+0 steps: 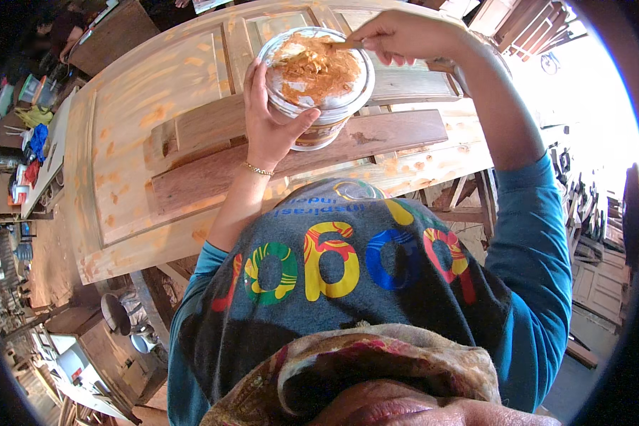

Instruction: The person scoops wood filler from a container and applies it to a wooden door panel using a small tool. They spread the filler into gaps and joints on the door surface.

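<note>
A round white plastic tub (pixel 319 125) stands tilted on or just above wooden boards; orange-brown wood filler (pixel 319 69) is smeared over its top. My left hand (pixel 269 120) grips the tub's near left side, thumb on the rim. Above the tub's right edge, my right hand (pixel 404 37) pinches a thin putty knife (pixel 346 46), whose far end meets the filler. Under them lies a large panelled wooden door (pixel 154 69), dotted with filler patches, and across it rest darker boards, one a long brown plank (pixel 404 130).
Wooden supports (pixel 460 194) stand beneath the door's near edge. At the left is a bench (pixel 53 160) with cloths and containers. A person (pixel 69 37) is at the upper left. Door panels (pixel 596 290) and timber pieces are stacked at the right. A round stool (pixel 115 314) is below left.
</note>
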